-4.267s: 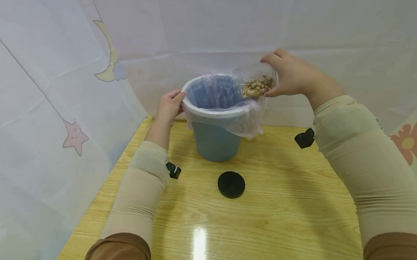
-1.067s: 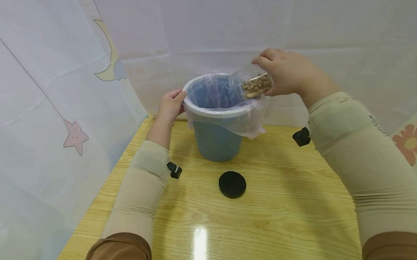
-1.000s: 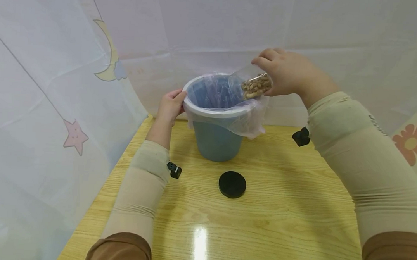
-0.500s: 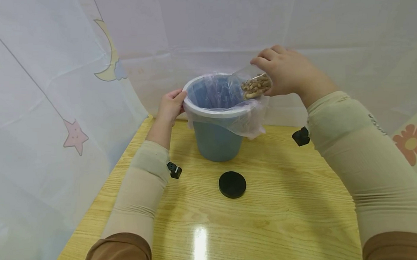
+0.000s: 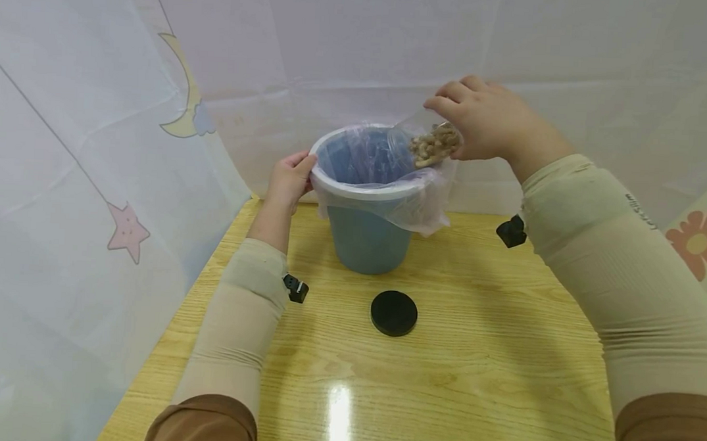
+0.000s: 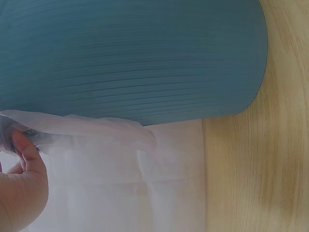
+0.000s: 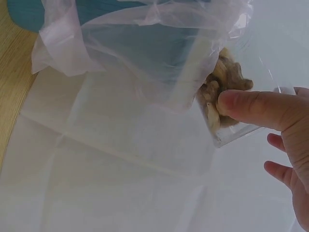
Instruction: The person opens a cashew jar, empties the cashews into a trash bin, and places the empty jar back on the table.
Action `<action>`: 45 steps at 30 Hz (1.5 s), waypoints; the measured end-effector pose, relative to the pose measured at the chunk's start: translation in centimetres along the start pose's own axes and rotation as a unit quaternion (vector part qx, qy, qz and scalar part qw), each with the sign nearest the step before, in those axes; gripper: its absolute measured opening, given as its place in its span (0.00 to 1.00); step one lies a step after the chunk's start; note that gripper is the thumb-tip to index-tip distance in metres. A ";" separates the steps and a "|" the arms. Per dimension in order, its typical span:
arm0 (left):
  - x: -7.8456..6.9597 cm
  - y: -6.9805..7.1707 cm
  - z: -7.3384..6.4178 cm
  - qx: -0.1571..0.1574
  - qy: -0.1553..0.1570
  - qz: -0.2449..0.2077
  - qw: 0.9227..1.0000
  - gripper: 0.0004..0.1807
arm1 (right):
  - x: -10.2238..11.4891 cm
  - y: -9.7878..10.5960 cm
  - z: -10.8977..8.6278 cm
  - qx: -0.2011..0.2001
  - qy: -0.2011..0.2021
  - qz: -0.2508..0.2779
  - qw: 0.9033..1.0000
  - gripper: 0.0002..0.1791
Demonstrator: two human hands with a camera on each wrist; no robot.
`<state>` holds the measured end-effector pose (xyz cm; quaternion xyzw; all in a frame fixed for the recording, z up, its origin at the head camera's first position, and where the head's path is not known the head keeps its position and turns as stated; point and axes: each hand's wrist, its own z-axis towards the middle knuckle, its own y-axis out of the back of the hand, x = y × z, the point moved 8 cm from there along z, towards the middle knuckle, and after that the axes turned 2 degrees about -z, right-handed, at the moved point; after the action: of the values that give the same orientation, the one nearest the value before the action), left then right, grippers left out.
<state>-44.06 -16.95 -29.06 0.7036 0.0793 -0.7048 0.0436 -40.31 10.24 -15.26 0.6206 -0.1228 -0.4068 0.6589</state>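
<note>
A blue waste bin [image 5: 369, 242] with a white rim stands upright, lined with a thin pinkish plastic bag [image 5: 425, 207] folded over that rim. My left hand [image 5: 288, 179] grips the rim at its left side, thumb on top; in the left wrist view its fingers pinch the rim and bag. My right hand [image 5: 493, 121] holds a clear jar [image 5: 409, 129] by its base, tilted over the bin's right side with its uncovered mouth facing down into it. Brown knobbly pieces [image 7: 222, 79], like shelled nuts or dried bits, lie inside the jar. The bin's bottom is hidden.
A round black lid [image 5: 393, 313] lies flat on the wooden table [image 5: 471, 370] in front of the bin. Patterned white sheets [image 5: 361, 43] hang close behind and to the left. Small black cameras [image 5: 511, 232] sit on both wrists.
Since the oldest frame, the right hand has carried the jar slightly left, its mouth now deeper over the bin. The pieces shift inside the jar. The left hand and bin stay almost still.
</note>
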 end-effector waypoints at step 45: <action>0.1 0.1 0.2 -0.003 0.000 0.001 1.000 0.19 | 0.7 0.1 0.2 0.003 0.028 -0.045 0.999 0.50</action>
<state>-44.27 -17.08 -29.12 0.7034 0.0810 -0.7046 0.0464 -39.98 9.62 -15.31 0.6390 -0.0774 -0.4181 0.6410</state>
